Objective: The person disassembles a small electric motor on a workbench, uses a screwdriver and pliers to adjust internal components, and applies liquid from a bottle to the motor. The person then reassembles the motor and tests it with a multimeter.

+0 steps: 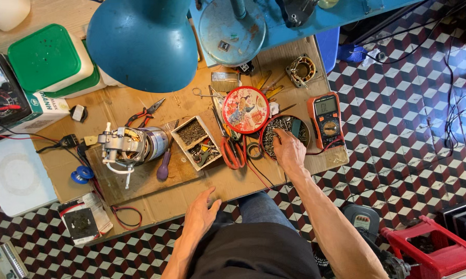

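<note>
Right hand (289, 150) reaching into round tin (284, 135) of screws, fingertips (278, 133) dipped among the small parts; whether anything is pinched, cannot tell. Tin at desk (274, 57) centre-right, its red lid (245, 109) touching at 10 o'clock, orange multimeter (326, 119) just beside at 3 o'clock. Tape roll (254, 151) at 7 o'clock of tin, red-handled snips (233, 153) beyond. Left hand (201, 214) spread loosely and empty, resting at near desk edge. Tray of parts (196, 142) at 12 o'clock of left hand; purple screwdriver (164, 165) and motor (131, 146) at 10 o'clock. Blue lamp shade (142, 41) overhanging far side.
</note>
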